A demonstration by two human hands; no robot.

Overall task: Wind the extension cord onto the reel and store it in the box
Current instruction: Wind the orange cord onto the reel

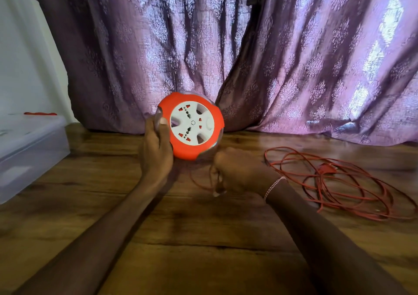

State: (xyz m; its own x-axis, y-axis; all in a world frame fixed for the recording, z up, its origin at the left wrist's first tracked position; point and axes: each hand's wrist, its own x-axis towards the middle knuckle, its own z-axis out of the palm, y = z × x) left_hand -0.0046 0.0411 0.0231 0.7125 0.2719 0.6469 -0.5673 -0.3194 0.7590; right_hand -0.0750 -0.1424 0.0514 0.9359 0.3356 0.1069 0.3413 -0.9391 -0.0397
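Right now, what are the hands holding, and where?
The left hand grips the orange reel by its left rim. The right hand, blurred, seems to pinch the red cord below the reel.

Reel (191, 126): round, orange-red casing, white socket face turned toward the camera, tilted slightly. Held off the floor (203, 238) at centre, gripped at its left rim by the left hand (156, 145).

Cord (339, 181): thin, red, mostly unwound. Lies in loose overlapping loops on the floor, right of the reel. Red plug (325, 169) rests among the loops. One strand runs from under the reel into the curled right hand (239, 172); blurred there.

Box (29, 149): translucent plastic, at the far left on the floor, well apart from the cord.
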